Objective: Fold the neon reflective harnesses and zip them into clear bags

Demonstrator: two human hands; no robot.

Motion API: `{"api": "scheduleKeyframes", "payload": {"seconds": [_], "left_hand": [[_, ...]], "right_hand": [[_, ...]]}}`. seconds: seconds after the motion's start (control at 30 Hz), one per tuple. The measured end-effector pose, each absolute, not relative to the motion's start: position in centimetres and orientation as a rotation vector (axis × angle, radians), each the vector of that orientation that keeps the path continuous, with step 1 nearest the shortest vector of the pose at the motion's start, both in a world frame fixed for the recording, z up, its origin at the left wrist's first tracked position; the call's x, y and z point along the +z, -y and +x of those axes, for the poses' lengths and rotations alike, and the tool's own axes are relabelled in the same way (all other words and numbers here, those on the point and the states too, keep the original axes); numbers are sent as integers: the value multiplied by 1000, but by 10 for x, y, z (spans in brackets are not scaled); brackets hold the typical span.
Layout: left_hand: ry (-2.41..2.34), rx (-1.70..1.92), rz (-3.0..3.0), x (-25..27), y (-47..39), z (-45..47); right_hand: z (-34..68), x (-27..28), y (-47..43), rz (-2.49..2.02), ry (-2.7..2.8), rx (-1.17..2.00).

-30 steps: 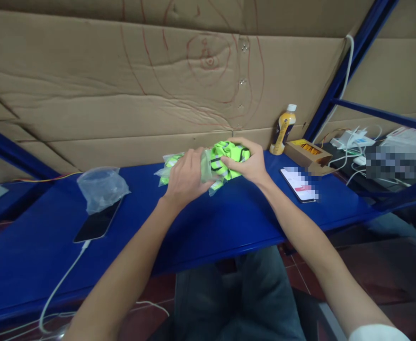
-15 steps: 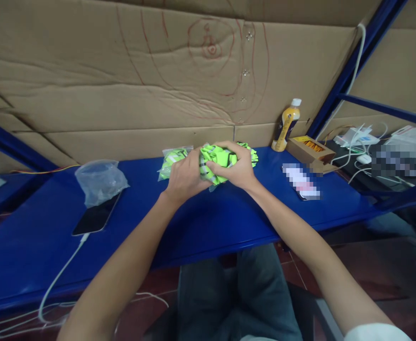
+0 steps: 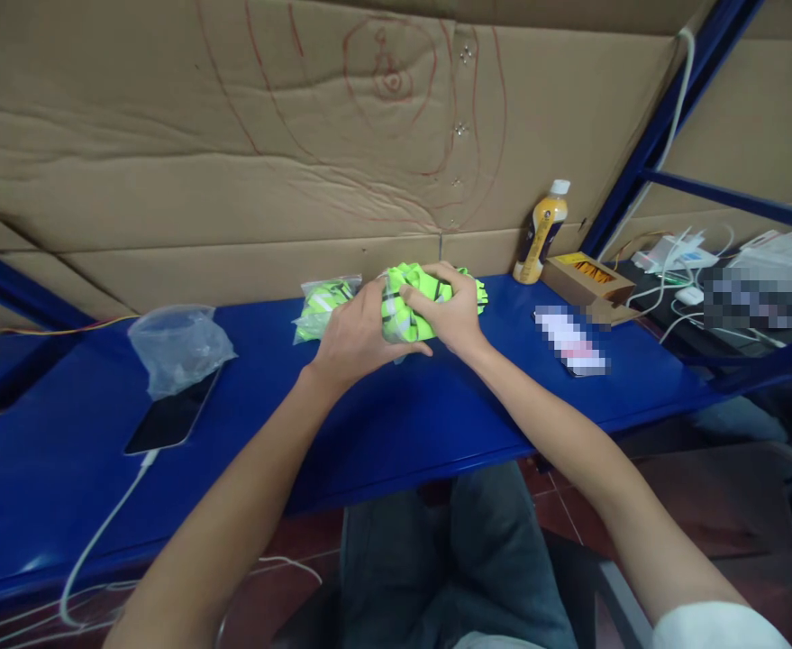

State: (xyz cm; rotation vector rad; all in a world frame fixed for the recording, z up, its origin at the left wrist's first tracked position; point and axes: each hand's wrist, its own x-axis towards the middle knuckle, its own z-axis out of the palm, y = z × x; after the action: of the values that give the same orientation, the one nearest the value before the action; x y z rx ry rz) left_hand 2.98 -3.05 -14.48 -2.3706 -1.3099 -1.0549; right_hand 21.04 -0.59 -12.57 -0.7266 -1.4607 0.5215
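Between both hands, just above the blue table [image 3: 396,424], is a bundled-up neon green reflective vest [image 3: 410,287] with grey stripes and dark edging. My left hand [image 3: 357,332] cups its left side, fingers behind it and thumb stretched out along the bottom. A bit of clear plastic shows at this side. My right hand [image 3: 456,311] grips the vest from the right, thumb pressed on its front. Some of the green fabric sticks out past the right knuckles. Beside my left hand lies a clear zip bag [image 3: 321,306] with similar green striped fabric in it.
An empty clear plastic bag [image 3: 183,347] partly covers a phone [image 3: 172,419] with a white charging cable [image 3: 102,523]. To the right stand a yellow drink bottle [image 3: 542,233] and an open cardboard box [image 3: 588,281], near another phone [image 3: 569,341]. A cardboard wall [image 3: 267,198] closes the back.
My left thumb has moved down off the front of the vest and now stretches along its lower edge. My right thumb has shifted slightly up on the fabric. The view has shifted slightly.
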Motion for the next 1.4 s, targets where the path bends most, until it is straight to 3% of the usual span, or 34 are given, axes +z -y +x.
{"api": "scheduleKeyframes", "payload": {"seconds": [0.57,0.8,1.0,1.27,1.4], "left_hand": [[1536,-1048,-2274,-141,39,39],[1469,-1084,-2677,-123,45,23],[1462,-1212,-2504,-129,51,28],[1343,-1061,-2481,-141,51,38],[1222,-1108,-2465,-134,51,40]], "right_hand": [[204,-131,7,-787,1715,226],[204,-131,20,-576,1827,343],[210,-127,16,-611,1827,396],[225,-116,17,-712,2193,491],[221,-122,15,-775,2025,487]]}}
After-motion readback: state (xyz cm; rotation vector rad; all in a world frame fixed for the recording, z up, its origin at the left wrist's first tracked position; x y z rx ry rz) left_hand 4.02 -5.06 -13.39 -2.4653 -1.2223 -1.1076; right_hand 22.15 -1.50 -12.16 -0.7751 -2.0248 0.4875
